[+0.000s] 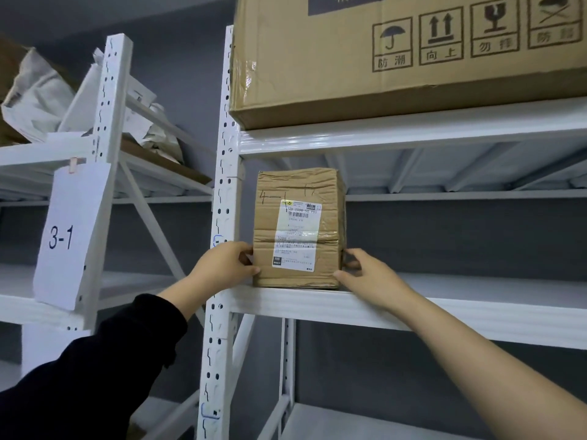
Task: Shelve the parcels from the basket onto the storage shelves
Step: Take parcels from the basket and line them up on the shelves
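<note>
A small brown cardboard parcel [298, 228] with a white shipping label stands upright at the left end of a white metal shelf [413, 308]. My left hand [227, 263] grips its lower left edge, thumb on the front face. My right hand [365, 274] holds the lower right edge, fingers curled round the corner. The basket is out of view.
A large cardboard box [397, 58] with handling symbols sits on the shelf above. The white upright post [222, 217] stands just left of the parcel. The left rack carries a "3-1" paper sign [68, 236] and white bagged parcels [41, 93] on top. Shelf room lies right of the parcel.
</note>
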